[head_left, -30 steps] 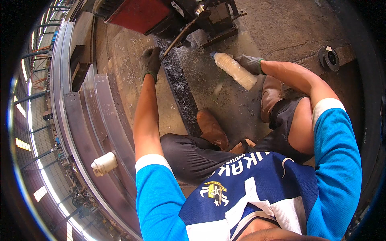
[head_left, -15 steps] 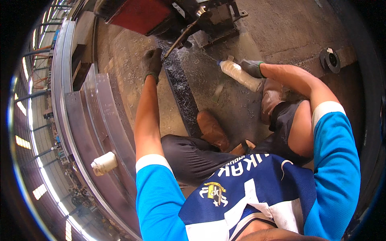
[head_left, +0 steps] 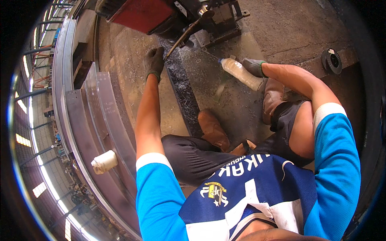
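Observation:
My left hand (head_left: 154, 63), in a dark work glove, is closed at the lower end of a long metal lever (head_left: 181, 40). The lever runs up to a round hub on a dark machine with a red housing (head_left: 140, 15), which looks like a portable drill. My right hand (head_left: 253, 67), also gloved, is wrapped round a clear plastic bottle (head_left: 240, 74) of cloudy whitish liquid. The bottle lies tilted, its blue cap pointing at the machine's base, and a faint thin streak leads from it that way. Under the machine runs a dark steel strip (head_left: 183, 88) strewn with metal shavings.
My brown boots (head_left: 212, 127) rest on the stained plate below the bottle. At left, a white plastic container (head_left: 105, 162) stands on long steel beams (head_left: 90, 132). A black spool (head_left: 332, 61) lies at the far right. Curled shavings litter the surface round the machine.
The whole view has shifted slightly. Both hands keep their grips, on the lever and on the bottle, with hardly any movement.

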### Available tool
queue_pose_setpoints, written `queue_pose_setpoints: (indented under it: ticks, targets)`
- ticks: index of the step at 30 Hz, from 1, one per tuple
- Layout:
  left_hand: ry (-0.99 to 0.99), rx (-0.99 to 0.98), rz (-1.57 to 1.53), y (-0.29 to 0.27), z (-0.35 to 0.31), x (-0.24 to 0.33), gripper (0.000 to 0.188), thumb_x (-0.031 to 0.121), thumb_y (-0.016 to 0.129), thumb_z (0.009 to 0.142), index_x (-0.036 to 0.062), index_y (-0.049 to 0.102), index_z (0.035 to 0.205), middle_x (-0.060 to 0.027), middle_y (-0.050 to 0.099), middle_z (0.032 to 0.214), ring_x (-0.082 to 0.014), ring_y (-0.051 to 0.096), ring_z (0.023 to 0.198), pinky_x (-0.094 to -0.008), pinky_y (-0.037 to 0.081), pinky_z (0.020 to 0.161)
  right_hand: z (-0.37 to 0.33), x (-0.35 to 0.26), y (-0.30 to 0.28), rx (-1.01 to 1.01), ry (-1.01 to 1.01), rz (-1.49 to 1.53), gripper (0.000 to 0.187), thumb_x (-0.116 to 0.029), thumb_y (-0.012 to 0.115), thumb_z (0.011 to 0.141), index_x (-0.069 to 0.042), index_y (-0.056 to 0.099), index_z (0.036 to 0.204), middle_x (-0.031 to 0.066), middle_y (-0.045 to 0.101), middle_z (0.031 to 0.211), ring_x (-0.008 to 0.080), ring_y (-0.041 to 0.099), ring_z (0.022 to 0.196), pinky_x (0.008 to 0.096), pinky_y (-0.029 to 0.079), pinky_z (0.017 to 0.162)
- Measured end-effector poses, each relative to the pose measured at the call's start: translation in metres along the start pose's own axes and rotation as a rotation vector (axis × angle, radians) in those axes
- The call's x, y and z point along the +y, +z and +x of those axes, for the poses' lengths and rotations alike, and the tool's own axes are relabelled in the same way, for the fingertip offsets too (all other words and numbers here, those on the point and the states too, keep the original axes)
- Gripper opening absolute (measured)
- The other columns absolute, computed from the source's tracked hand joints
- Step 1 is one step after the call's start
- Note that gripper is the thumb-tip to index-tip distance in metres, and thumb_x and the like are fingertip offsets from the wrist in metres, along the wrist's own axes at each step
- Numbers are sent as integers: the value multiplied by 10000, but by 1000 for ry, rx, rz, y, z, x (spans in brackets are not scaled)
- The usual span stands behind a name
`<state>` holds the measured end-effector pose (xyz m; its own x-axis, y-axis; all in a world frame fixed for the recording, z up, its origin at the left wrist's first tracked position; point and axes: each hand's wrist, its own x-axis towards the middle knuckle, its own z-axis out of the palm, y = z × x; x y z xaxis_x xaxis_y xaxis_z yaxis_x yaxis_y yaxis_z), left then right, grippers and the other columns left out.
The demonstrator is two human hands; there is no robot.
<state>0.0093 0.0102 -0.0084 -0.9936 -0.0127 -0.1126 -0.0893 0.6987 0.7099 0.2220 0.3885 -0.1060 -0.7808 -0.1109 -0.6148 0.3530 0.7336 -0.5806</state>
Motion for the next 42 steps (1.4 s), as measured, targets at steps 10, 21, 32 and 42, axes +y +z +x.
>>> queue_pose_setpoints:
  ticks: [10,21,32,42]
  targets:
    - [9,11,56,-2,-10,9,472,455,691,874,27,769,1058,-203,762,1029,-320,728,999,-422,523,899,23,2,-41,-62,-362,-86,379,-363,596,1014,-50,690,1206,85,731,1085,174,676,925,399,533,783]
    - [65,29,47,5,2,-1,475,470,682,867,43,768,1057,-218,754,1049,-355,722,1028,-447,520,918,12,22,-15,-156,-173,-311,391,-341,500,1063,-45,648,1271,133,720,1199,248,700,1067,438,523,880]
    - [-22,30,83,3,-5,8,479,478,689,861,47,770,1053,-209,755,1061,-365,718,1043,-440,519,922,11,29,-4,-96,-12,-73,557,-405,249,1106,-48,638,1284,130,674,1274,270,669,1113,470,485,960]
    - [41,40,83,3,-10,6,482,464,684,864,33,768,1065,-212,752,1063,-350,722,1037,-441,520,919,26,44,5,-102,108,202,581,-460,283,1097,-48,656,1268,102,690,1228,233,664,1082,447,487,934]
